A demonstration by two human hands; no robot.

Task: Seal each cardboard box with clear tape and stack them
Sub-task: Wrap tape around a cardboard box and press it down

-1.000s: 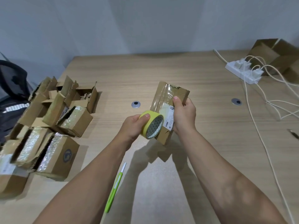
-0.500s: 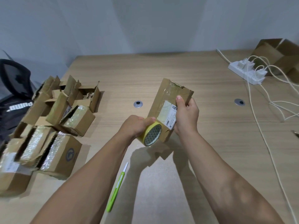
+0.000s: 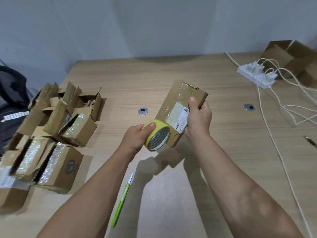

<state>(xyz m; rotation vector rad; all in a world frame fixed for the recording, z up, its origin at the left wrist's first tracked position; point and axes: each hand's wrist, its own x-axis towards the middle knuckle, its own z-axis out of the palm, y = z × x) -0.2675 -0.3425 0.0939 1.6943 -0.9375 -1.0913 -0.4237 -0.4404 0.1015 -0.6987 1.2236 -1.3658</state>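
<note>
Head view.

**Item:** cardboard box (image 3: 176,100), flat, with a shipping label and glossy clear film on its upper face, held tilted above the table (image 3: 137,79).

**Hands:** right hand (image 3: 199,117) grasps the box's right edge, thumb over the face. Left hand (image 3: 135,136) grasps the yellow-rimmed tape roll (image 3: 157,134), which touches the box's near-left corner.

**Left of the box:** pile of unsealed boxes (image 3: 51,134).

**Near side of the box:** green cutter (image 3: 121,201) on the table.

**Far right of the box:** power strip (image 3: 255,74).

**Step, as judged:** laying tape.

**Method:** press the roll to the cardboard, draw the strip taut along the seam, brace with the right thumb, and smooth wrinkles before cutting.
</note>
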